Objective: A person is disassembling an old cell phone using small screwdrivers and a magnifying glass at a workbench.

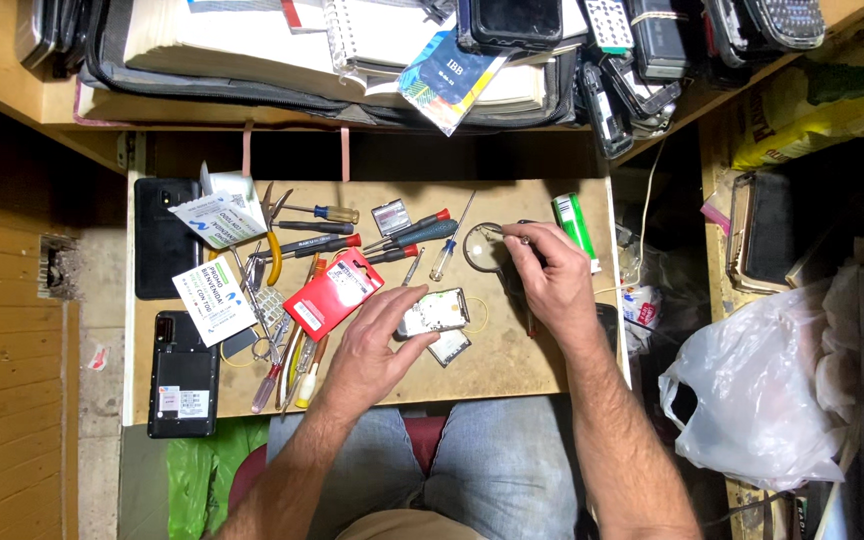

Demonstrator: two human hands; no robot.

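Two hands work on a small phone part on a messy wooden board.

On the far left lie two black phones (167,237), one above the other, with white paper cards (214,300) beside them. Next comes a heap of screwdrivers (317,245) and a red packet (332,292). The left hand (372,345) is partly curled, and its fingertips press on a small silver phone part (434,312) near the middle of the board (512,370). A round magnifying glass (485,250) lies just above that part. The right hand (547,275) is pinched shut around a thin tool (500,234), with its tip over the glass. A green lighter (574,222) lies just past this hand.
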